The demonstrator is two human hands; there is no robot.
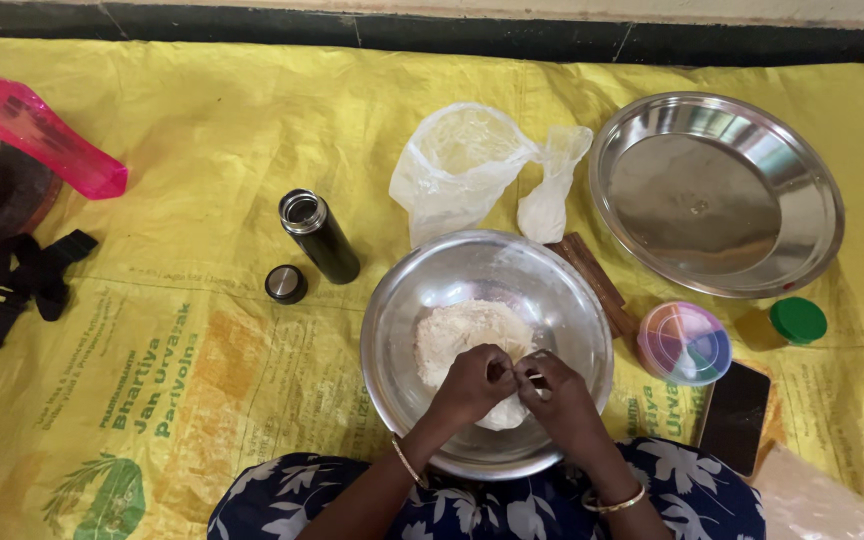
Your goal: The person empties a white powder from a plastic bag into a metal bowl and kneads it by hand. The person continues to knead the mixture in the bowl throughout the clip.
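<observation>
Both hands over steel bowl (392, 300) at yellow mat's (202, 130) near edge | left hand (474, 381), right hand (559, 392) fingertips together, pinching dough (464, 330) | black flask (319, 236) left of bowl, steel plate (717, 192) far right.

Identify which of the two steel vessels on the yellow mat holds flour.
The deep steel bowl nearest the person, under both hands, holds the flour. The wide flat steel plate at upper right holds nothing.

Bright, even daylight, soft faint shadows, white glare on the steel bowl (389, 300) and plate (717, 195), sharp focus, slight wide-angle bending at edges
</observation>
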